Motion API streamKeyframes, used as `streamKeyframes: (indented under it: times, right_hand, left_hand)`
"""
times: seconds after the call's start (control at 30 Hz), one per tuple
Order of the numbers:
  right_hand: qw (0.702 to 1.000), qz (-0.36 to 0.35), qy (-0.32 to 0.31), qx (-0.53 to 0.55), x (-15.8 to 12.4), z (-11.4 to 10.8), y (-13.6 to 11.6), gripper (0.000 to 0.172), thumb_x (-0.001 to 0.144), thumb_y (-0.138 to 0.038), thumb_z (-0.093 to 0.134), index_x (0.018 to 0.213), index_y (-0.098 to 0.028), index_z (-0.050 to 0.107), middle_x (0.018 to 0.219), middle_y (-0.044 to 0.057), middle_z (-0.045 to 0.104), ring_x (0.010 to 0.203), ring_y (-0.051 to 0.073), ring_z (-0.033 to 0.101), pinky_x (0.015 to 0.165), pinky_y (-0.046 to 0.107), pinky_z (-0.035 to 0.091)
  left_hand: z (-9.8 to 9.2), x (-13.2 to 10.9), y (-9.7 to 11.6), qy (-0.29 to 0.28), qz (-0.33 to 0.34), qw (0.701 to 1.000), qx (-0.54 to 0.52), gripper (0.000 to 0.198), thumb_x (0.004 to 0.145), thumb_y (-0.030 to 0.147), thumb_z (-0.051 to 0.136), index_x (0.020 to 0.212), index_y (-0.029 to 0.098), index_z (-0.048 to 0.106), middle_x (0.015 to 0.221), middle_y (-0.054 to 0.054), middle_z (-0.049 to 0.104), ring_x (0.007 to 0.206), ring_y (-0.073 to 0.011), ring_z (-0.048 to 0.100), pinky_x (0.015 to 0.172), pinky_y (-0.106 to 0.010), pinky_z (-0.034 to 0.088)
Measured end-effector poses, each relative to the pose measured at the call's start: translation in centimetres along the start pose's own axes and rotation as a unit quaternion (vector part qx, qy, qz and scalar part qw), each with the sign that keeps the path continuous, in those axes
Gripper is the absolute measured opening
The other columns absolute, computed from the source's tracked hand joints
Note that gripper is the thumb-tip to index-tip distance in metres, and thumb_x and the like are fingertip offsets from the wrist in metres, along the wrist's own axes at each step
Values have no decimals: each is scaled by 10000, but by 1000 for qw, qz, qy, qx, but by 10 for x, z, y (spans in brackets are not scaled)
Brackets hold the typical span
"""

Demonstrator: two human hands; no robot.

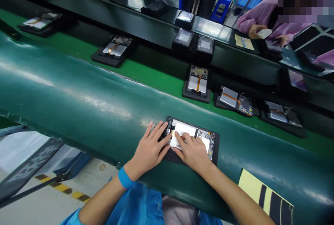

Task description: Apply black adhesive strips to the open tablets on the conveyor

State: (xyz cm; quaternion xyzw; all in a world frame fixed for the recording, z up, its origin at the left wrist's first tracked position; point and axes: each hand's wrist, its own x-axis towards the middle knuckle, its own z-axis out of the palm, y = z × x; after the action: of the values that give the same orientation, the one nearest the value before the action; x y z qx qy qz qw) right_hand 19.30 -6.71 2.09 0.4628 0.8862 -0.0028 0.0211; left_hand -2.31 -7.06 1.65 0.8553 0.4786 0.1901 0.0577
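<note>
In front of me an opened tablet [204, 133], with a white battery [185, 128] and a circuit board at its right end, lies on a black foam tray [215, 148]. My left hand [150, 148] rests over the tray's left end, fingers spread, holding nothing. Its index finger and thumb reach the tablet's edge beside a small orange flex cable [172, 133]. My right hand [194, 148] lies over the battery. Its index fingertip presses near that cable, with the other fingers bent and apart. Part of the battery is hidden under this hand.
Beyond the bench's rounded green edge [104, 96], a green conveyor carries several opened tablets [197, 84] on black trays. A yellow sheet with black strips [266, 197] lies at my right. Across the line, a person in a pink sleeve [258, 13] handles a white item.
</note>
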Motion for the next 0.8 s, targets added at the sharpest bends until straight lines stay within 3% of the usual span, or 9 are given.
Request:
streamKeyframes:
  times: [0.2, 0.8]
  right_hand:
    - [1000, 7, 19, 10, -2, 4, -1, 517, 1060, -504, 414, 1483, -219, 496, 1120, 117, 681, 840, 210, 646, 720, 338, 393]
    - [999, -35, 1, 8, -1, 4, 1, 506, 1065, -488, 409, 1446, -177, 530, 1119, 123, 687, 855, 204, 654, 732, 326, 417]
  left_hand:
    - [8, -4, 1, -27, 16, 999, 12, 443, 979, 299, 555, 1414, 222, 595, 1594, -145, 425, 1487, -344, 381, 1240, -569, 277]
    - [12, -7, 2, -39, -5, 999, -4, 447, 1002, 309, 511, 1433, 208, 572, 1606, -173, 393, 1508, -349, 338, 1225, -604, 295]
